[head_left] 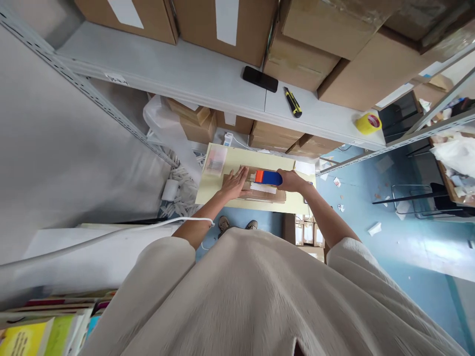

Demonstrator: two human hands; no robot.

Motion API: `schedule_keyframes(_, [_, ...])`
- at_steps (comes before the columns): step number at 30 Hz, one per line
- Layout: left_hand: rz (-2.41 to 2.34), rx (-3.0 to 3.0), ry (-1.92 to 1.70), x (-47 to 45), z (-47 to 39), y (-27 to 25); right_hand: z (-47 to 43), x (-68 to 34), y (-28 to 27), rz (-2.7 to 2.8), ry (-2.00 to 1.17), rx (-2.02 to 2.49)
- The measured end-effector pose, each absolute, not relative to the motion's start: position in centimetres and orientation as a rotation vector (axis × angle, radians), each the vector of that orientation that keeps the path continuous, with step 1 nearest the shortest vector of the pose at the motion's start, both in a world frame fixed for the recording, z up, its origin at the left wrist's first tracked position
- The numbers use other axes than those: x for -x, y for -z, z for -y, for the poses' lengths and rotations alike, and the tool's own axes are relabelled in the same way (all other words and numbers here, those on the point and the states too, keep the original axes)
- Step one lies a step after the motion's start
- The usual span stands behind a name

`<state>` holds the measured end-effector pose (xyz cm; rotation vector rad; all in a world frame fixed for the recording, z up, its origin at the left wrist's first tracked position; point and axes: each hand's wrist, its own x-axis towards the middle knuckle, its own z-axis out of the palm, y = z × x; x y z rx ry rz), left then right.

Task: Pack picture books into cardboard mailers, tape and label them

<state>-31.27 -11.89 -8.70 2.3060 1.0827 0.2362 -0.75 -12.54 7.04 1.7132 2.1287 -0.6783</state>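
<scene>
Both hands on the cardboard box (pixel 276 196), dead centre of the frame!
Left hand (pixel 233 185) lies flat, fingers spread across the box's left end; right hand (pixel 290 181) wraps the blue-and-orange tape dispenser (pixel 270 178) over its top, all above the pale yellow table (pixel 208 190).

We face a grey metal shelf (pixel 166 64), with a plain grey wall (pixel 74 143) to our left and a pale yellow bench (pixel 239 157) below. To our right, the blue floor (pixel 393 262) catches bright light, paper scraps (pixel 374 229) strewn over it near a metal-framed chair (pixel 441 199).
</scene>
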Motion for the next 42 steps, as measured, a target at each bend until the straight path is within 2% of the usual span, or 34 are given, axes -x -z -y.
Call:
schedule_keyframes(8, [-1.126, -2.325, -0.151, 31.4, 11.7, 8.6, 12.1, -0.3, -7.5, -2.212, 0.755, -1.605])
schedule_keyframes(12, [-1.143, -2.342, -0.104, 31.4, 11.6, 8.6, 12.2, -3.3, -7.7, -2.183, 0.694, -1.641])
schedule_keyframes(21, [-1.151, -2.364, -0.084, 30.0, 11.9, 8.2, 13.8, -7.9, -7.1, -2.201, 0.818, -1.619])
schedule_keyframes(29, [-1.183, -2.356, -0.013, 31.2, 11.5, 7.5, 14.9, -18.9, -7.1, -1.994, 0.657, -1.685])
schedule_keyframes(42, [-1.204, -2.445, 0.21, 30.3, 11.2, 7.1, 16.0, -22.2, -0.8, -1.989, 0.747, -1.712])
